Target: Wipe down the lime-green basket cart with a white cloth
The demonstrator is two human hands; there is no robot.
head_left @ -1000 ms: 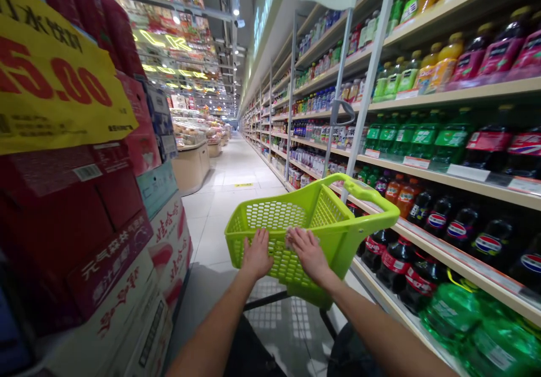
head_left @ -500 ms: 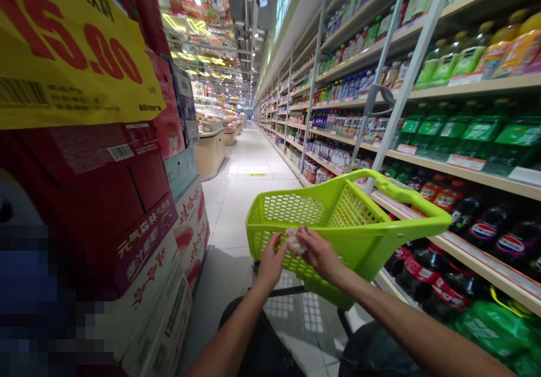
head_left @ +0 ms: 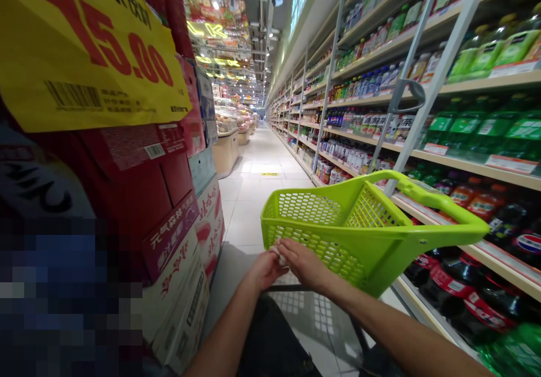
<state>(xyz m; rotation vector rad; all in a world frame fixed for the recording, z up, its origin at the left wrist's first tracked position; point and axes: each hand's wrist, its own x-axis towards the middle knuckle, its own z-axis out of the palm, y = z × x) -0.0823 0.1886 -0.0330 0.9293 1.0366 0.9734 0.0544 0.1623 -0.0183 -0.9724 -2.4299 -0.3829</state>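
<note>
A lime-green plastic shopping basket (head_left: 338, 225) on a wheeled frame stands in the aisle ahead of me. Both my hands meet at its near lower-left corner. My left hand (head_left: 264, 269) is curled shut around a small whitish wad (head_left: 276, 251). My right hand (head_left: 302, 263) lies over the same wad, fingers closed against it and against the basket's mesh wall. The wad is mostly hidden between the two hands. The basket's curved handle (head_left: 439, 202) sticks out to the right.
Stacked red and white drink cartons (head_left: 169, 219) with a yellow price sign (head_left: 93, 56) wall the left side. Shelves of soda bottles (head_left: 465, 208) line the right. A slanted metal ladder (head_left: 422, 89) leans on them. The tiled aisle (head_left: 257, 180) runs ahead.
My hands have come together from flat on the basket's wall, dropped to its lower-left corner and closed on the wad. The view has swung left.
</note>
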